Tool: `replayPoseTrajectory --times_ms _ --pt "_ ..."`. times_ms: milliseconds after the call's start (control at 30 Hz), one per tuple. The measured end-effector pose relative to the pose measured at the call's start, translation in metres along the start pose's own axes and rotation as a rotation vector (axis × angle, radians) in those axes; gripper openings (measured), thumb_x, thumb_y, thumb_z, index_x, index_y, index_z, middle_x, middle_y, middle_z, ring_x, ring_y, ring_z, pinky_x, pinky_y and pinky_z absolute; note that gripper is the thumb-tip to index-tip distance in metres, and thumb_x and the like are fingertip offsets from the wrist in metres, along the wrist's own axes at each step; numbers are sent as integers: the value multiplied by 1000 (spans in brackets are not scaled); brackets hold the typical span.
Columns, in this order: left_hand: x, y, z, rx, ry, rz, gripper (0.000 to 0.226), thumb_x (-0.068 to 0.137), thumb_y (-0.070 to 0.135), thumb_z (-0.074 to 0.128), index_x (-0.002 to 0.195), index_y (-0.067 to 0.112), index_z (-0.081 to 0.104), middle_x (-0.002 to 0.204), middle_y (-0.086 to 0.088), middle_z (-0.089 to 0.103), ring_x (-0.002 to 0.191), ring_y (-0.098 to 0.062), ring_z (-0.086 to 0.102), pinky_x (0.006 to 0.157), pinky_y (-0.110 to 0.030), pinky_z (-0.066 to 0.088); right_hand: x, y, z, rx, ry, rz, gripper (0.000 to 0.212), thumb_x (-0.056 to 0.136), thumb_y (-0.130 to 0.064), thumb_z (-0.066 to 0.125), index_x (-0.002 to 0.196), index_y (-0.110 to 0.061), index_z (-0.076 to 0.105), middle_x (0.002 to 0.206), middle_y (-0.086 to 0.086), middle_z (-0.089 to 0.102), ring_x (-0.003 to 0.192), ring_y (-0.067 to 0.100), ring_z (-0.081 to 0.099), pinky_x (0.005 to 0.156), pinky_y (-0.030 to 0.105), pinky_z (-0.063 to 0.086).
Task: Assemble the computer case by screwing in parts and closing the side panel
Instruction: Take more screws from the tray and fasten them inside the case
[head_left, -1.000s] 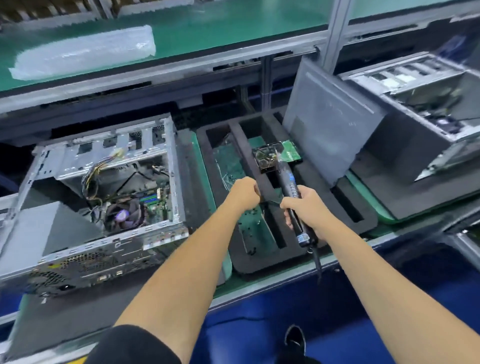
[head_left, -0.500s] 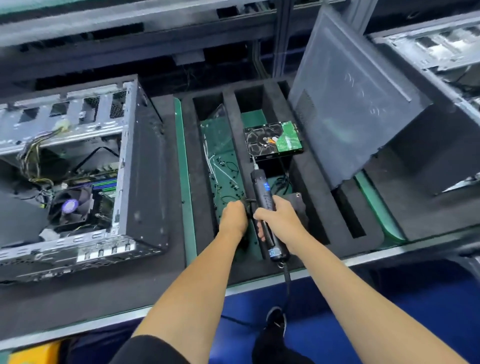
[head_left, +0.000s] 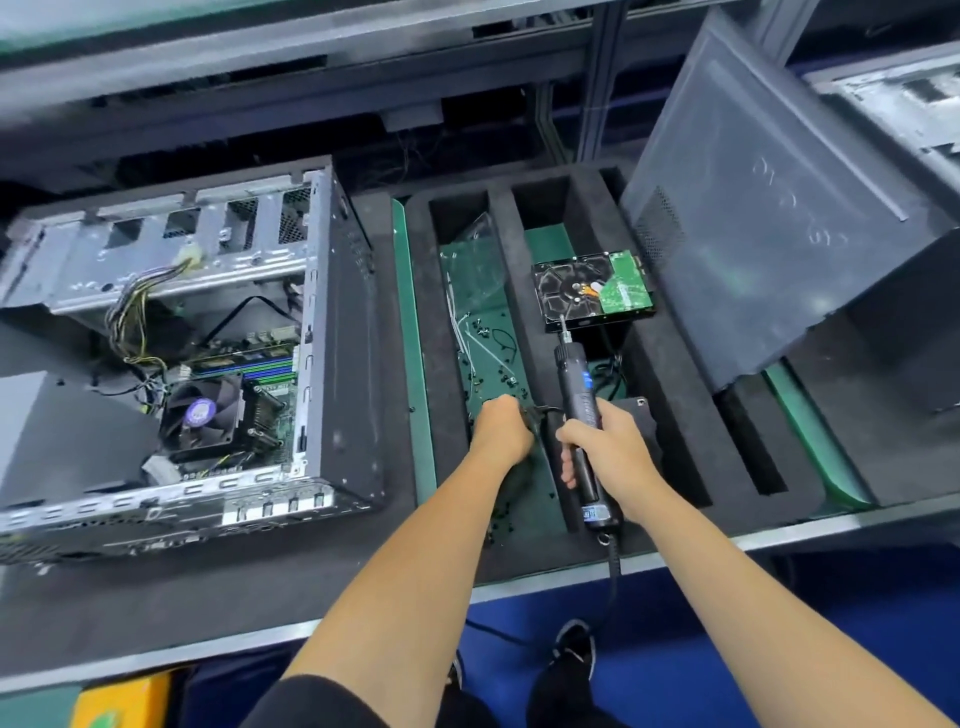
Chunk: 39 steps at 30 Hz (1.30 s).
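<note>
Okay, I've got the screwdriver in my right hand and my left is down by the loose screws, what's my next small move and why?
Probably pinch one screw with the left hand, since it sits curled in the tray slot among the loose screws, while the right hand grips the electric screwdriver and the computer case lies open.

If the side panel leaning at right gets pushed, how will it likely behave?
The side panel, a thin flat sheet propped tilted, would probably slide or tip flat. It looks stiff but likely flexes slightly, and light for its size.
</note>
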<state>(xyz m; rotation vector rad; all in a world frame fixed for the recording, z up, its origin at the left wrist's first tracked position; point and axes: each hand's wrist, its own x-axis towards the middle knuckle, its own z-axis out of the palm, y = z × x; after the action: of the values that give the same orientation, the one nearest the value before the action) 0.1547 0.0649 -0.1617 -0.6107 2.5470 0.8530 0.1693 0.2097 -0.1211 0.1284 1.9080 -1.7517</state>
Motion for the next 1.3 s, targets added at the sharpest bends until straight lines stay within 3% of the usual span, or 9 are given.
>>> replayPoseTrajectory --times_ms 100,267,367,467,600,933,1067,1200,1300 --pt "4 2 -2 20 -1 29 12 81 -3 54 89 2 62 89 -15 59 84 -33 59 65 -32 45 -1 -1 3 -16 20 2 7 86 -2 59 86 -5 52 58 10 57 46 24 54 45 32 49" --pt "31 4 -15 -41 316 27 17 85 -8 51 96 1 61 103 -15 56 90 -29 57 69 -30 42 -1 -6 4 -47 4 5 8 87 -2 58 87 -7 52 58 9 56 46 23 53 45 32 49" --pt "46 3 -13 31 367 23 17 85 -11 49 93 2 58 104 -14 54 85 -27 52 67 -29 36 1 -5 4 -66 1 5 6 87 -2 57 89 -5 52 58 10 55 46 24 53 46 32 48" --pt "58 1 -8 108 352 40 22 83 -14 46 90 1 60 100 -16 56 89 -32 56 67 -33 38 5 -4 3 -72 -5 18 9 87 -3 58 94 -2 52 60 14 55 47 27 53 47 33 48" --pt "68 3 -3 179 348 62 29 79 -19 42 73 7 53 87 -16 61 81 -31 59 60 -33 41 9 -3 0 -64 -24 35 17 85 -6 58 99 1 51 63 17 55 48 29 53 48 35 49" --pt "64 9 -10 190 202 70 11 86 -5 47 87 6 50 98 -20 60 86 -35 58 63 -35 40 16 0 -5 -78 -49 22 19 83 -10 60 96 1 51 61 16 57 47 28 56 48 36 52" --pt "58 12 -28 225 120 75 9 88 2 49 92 0 57 101 -21 62 90 -37 59 69 -36 46 21 -2 -6 -109 -72 35 13 80 -12 62 87 -8 52 58 9 59 45 27 57 47 37 53" --pt "47 13 -45 422 -3 166 20 86 1 51 103 0 60 104 -21 63 92 -37 61 72 -37 48 33 -12 -9 -77 -159 64 18 77 -15 66 83 -11 50 55 5 57 44 25 56 46 33 51" --pt "34 17 -54 702 33 277 21 85 2 50 104 3 58 103 -17 62 91 -35 61 70 -36 42 41 -16 -10 -49 -201 61 21 73 -18 66 83 -9 50 54 7 58 46 26 56 47 33 50"
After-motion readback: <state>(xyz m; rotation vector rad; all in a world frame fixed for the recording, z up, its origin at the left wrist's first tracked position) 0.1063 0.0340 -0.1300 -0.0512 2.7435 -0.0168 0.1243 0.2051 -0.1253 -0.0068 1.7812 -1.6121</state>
